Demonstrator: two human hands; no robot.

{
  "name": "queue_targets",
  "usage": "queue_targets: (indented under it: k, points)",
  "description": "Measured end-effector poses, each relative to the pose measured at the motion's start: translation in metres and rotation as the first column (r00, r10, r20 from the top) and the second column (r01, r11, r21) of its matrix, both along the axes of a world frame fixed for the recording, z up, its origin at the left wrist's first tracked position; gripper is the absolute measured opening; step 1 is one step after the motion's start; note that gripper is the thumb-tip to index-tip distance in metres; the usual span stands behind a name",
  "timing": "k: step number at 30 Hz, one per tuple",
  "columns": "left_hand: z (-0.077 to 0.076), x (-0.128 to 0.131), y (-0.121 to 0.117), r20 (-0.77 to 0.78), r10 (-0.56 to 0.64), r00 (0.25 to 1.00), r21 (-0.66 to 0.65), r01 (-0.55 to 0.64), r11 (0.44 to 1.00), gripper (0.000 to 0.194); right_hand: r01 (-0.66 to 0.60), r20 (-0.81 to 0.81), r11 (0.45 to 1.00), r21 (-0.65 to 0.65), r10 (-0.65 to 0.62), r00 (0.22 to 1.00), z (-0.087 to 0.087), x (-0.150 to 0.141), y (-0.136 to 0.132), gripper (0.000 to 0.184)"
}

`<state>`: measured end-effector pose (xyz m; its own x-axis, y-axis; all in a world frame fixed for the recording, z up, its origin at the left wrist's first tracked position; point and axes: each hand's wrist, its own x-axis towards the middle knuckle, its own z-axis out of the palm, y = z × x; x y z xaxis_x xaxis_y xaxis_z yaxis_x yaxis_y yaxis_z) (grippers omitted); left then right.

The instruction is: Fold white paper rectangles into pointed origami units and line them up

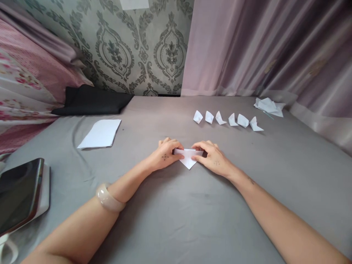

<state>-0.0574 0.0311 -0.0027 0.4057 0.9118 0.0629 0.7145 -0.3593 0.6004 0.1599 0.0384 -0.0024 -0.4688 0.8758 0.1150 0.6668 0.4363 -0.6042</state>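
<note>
A small piece of folded white paper point(189, 158) is held between my two hands in the middle of the grey cloth. Its point faces me, and its straight upper edge runs from hand to hand. My left hand point(168, 152) pinches the left corner with thumb and fingers. On the other side, my right hand point(213, 157) grips the right corner the same way. Parts of both corners are hidden behind the fingers. Beyond my right hand, several small folded paper shapes point(209, 117) stand in a row.
A stack of white paper point(101, 134) lies to the left, with a folded black cloth point(95, 99) behind it. A dark-screened device point(20, 194) sits at the near left. Loose white papers point(269, 106) lie at the far right by the curtain point(236, 47).
</note>
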Motion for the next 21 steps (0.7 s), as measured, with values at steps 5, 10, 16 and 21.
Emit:
queue_targets:
  k: [5,10,16,21]
  points:
    - [-0.001,-0.004,0.005,0.033,0.045,0.998,-0.109,-0.041,0.993,0.020,-0.020,-0.037,0.997,-0.076,0.017,0.999,-0.003,0.002,0.008,0.006]
    - [-0.002,-0.009,0.009,0.104,-0.003,0.995,-0.111,0.015,0.994,0.017,-0.057,-0.060,0.997,-0.054,0.053,0.997,-0.006,0.005,0.011,0.009]
    - [-0.001,-0.010,0.005,-0.022,-0.099,0.995,0.042,0.100,0.994,0.017,-0.094,0.019,0.993,0.077,0.093,0.996,-0.008,0.011,0.006,0.014]
    - [0.000,-0.015,0.002,-0.144,-0.196,0.970,0.200,0.223,0.954,0.021,-0.189,0.084,0.966,0.178,0.177,0.981,-0.003,0.014,-0.001,0.016]
